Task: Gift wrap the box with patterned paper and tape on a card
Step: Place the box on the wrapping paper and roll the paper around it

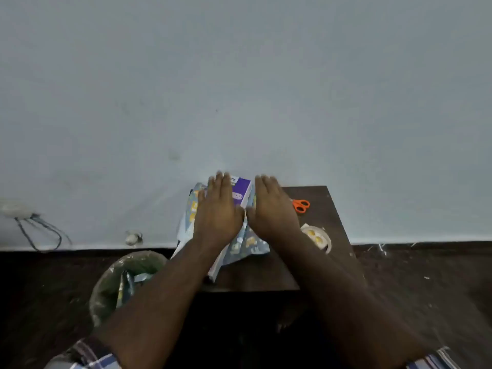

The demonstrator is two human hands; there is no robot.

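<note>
A purple and white box (241, 192) lies on patterned blue-grey wrapping paper (246, 245) spread over a small dark table (330, 230). My left hand (218, 209) lies flat on the box with straight fingers. My right hand (271, 209) lies flat just right of the box, fingers straight, over the paper's right side. Both hands hide most of the box and the middle of the paper. The paper's left edge hangs past the table's left side.
Orange-handled scissors (301, 205) lie at the table's back right. A roll of tape (318, 237) sits near the right edge. A bin lined with a plastic bag (127, 278), holding paper scraps, stands on the dark floor to the left. A pale wall rises behind.
</note>
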